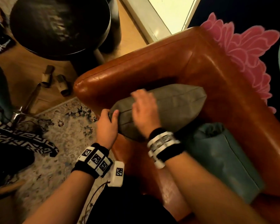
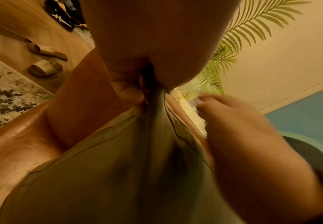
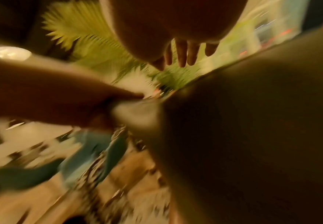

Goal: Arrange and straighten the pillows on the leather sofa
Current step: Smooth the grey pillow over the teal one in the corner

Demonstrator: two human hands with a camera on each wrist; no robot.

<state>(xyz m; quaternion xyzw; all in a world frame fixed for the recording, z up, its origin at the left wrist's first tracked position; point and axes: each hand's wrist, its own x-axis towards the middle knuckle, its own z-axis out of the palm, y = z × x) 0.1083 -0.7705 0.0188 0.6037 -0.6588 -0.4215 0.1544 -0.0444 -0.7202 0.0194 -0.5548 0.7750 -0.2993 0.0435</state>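
Note:
A grey-green pillow [image 1: 173, 107] stands on edge in the corner of the brown leather sofa [image 1: 152, 65], against its armrest. My left hand [image 1: 109, 117] pinches the pillow's near left corner; the left wrist view shows the bunched fabric [image 2: 155, 103] between thumb and fingers. My right hand [image 1: 144, 109] lies over the pillow's top edge, blurred by motion, with its fingers [image 3: 183, 54] straight in the right wrist view. A teal pillow [image 1: 223, 159] leans on the seat to the right of the grey one.
A pink flower-shaped cushion [image 1: 242, 50] sticks out behind the sofa back. A round black stool [image 1: 60, 25] stands on the wood floor beyond the armrest, with sandals [image 1: 55, 80] beside it. A patterned rug [image 1: 60, 139] covers the floor on the left. A palm plant [image 2: 252, 30] stands behind.

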